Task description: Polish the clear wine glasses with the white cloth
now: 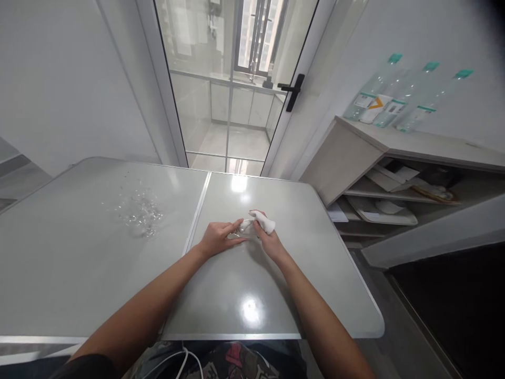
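Note:
My left hand is over the right half of the table, its thumb and fingers closed around a small clear, shiny piece whose kind I cannot make out. Wrapped around a folded white cloth or tissue, my right hand meets the left at that clear piece. The cloth touches or nearly touches the piece, and the fingers partly hide both. Off to the left, a loose heap of small clear, glinting pieces lies on the table.
The pale glossy table has a metal seam across it. A glass door stands behind. On the right, several clear bottles with green caps top a shelf unit holding papers.

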The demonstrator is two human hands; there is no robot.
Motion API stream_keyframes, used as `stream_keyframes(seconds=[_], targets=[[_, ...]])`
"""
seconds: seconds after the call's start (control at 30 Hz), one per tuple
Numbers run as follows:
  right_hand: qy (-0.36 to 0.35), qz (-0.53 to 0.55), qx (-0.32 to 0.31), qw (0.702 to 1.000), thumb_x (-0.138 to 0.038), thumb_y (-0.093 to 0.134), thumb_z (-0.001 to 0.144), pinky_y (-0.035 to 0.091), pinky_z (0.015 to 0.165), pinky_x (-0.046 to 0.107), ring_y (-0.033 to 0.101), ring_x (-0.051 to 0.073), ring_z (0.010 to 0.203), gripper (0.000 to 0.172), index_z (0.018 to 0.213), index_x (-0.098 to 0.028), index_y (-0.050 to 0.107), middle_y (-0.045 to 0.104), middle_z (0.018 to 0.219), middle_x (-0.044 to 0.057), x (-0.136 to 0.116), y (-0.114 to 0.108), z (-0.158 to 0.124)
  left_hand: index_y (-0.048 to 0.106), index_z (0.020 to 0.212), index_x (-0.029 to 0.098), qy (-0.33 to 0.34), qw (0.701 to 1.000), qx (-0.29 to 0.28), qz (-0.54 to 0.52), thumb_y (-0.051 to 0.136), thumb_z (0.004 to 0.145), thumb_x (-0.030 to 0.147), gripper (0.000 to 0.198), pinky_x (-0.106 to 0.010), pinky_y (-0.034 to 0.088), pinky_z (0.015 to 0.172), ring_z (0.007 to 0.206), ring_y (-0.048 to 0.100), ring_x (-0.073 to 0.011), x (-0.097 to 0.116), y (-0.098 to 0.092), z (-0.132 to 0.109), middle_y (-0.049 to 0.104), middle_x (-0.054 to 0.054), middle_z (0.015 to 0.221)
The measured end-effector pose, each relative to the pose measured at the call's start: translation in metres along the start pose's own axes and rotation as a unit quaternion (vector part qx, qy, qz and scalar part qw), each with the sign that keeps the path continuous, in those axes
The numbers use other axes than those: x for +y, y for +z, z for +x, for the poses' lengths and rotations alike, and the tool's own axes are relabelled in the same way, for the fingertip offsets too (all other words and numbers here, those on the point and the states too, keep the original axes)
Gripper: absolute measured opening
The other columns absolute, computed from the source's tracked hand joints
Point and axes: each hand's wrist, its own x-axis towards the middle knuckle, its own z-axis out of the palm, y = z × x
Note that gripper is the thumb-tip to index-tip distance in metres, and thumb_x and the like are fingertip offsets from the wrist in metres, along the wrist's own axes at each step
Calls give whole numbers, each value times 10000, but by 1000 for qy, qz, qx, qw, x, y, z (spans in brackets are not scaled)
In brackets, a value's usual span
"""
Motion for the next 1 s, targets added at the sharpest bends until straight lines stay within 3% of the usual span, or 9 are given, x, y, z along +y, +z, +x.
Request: stream_keyframes(seconds=[0.1, 0.23, 0.33, 0.47, 0.57, 0.67, 0.83, 0.93, 1.0], targets=[[67, 81, 19, 994, -602, 644, 930, 484, 967, 359, 625, 234, 1070, 518, 1326, -268, 643, 690, 1119, 34, 5, 5, 0, 696, 1320, 212, 60, 996, 4, 69, 744, 890, 492, 516, -196, 421, 570, 559, 606, -111, 1, 0, -1, 686, 3, 642], [-1, 116, 41, 992, -602, 587, 964, 495, 905, 337, 623, 212, 981, 436, 1235, -270, 667, 680, 1120, 40, 8, 6, -4, 692, 1328, 174, 36, 999, 26, -3, 779, 865, 465, 554, -191, 395, 537, 509, 515, -82, 6, 1, 0, 631, 33, 608], [-82, 49, 34, 995, -575, 529, 999, 493, 836, 329, 595, 197, 904, 363, 1138, -266, 660, 646, 1117, 46, 5, 1, -5, 726, 1289, 147, -66, 988, -4, -140, 831, 806, 468, 589, -186, 381, 512, 493, 406, -58, 8, 0, 1, 572, 54, 603], [-195, -108, -29, 974, -516, 489, 1025, 467, 913, 416, 573, 250, 977, 325, 1137, -261, 658, 638, 1086, 79, 2, -12, -5, 752, 1263, 148, -184, 939, -90, -278, 865, 753, 470, 613, -203, 382, 508, 524, 367, -62, 8, -3, 4, 536, 47, 630], [-249, -214, -40, 944, -468, 447, 1043, 438, 949, 482, 566, 285, 1015, 305, 1132, -266, 658, 657, 1067, 96, 3, -22, -6, 759, 1251, 148, -202, 927, -108, -298, 862, 751, 482, 610, -213, 385, 509, 529, 370, -67, 9, -4, 5, 554, 35, 650], [-266, -267, -50, 925, -447, 458, 1039, 401, 982, 514, 592, 293, 1013, 278, 1114, -273, 661, 675, 1069, 90, 6, -23, -4, 741, 1275, 171, -168, 954, -86, -235, 839, 777, 499, 604, -209, 409, 535, 527, 401, -69, 8, -3, 3, 598, 29, 674], [-140, -120, 53, 981, -539, 489, 1025, 458, 948, 405, 593, 261, 1046, 351, 1211, -265, 607, 631, 1139, 77, 9, -7, 0, 720, 1297, 192, -60, 998, -20, -7, 774, 849, 513, 555, -208, 401, 561, 522, 537, -99, 2, 2, -3, 662, 11, 638], [-33, 5, 25, 999, -592, 497, 1011, 486, 860, 333, 593, 216, 934, 432, 1284, -264, 564, 616, 1044, 39, 7, 2, -1, 706, 1313, 190, -15, 998, -19, 52, 746, 880, 500, 534, -213, 403, 573, 572, 614, -122, 0, 3, -5, 713, -19, 679], [-13, 29, -14, 999, -592, 514, 1005, 484, 839, 317, 584, 205, 903, 454, 1321, -268, 552, 613, 1017, 32, 4, 3, -3, 693, 1328, 186, -2, 998, -25, 49, 744, 882, 503, 550, -215, 411, 581, 577, 620, -121, 0, 3, -6, 724, -19, 691]])
